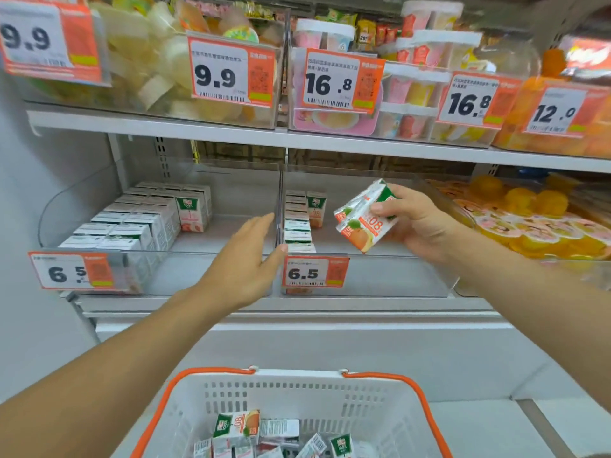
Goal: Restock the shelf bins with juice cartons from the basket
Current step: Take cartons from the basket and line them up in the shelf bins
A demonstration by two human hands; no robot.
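My right hand (415, 223) holds two small orange juice cartons (365, 218) stacked together, tilted, just above the front of the right clear bin (396, 276). That bin has a row of cartons (297, 226) along its left side. My left hand (246, 256) is open, fingers stretched toward the clear divider (279, 209) between the two bins, holding nothing. The left bin (198, 272) holds several pink-label cartons (132, 223) in rows. Below, a white basket (281, 401) with orange handles contains several loose juice cartons (258, 438).
Price tags reading 6.5 (314, 272) hang on both bin fronts. The shelf above (231, 130) carries jelly cups and tubs behind tags. A bin of orange jelly cups (529, 223) sits to the right. The white cabinet front (330, 345) lies under the shelf.
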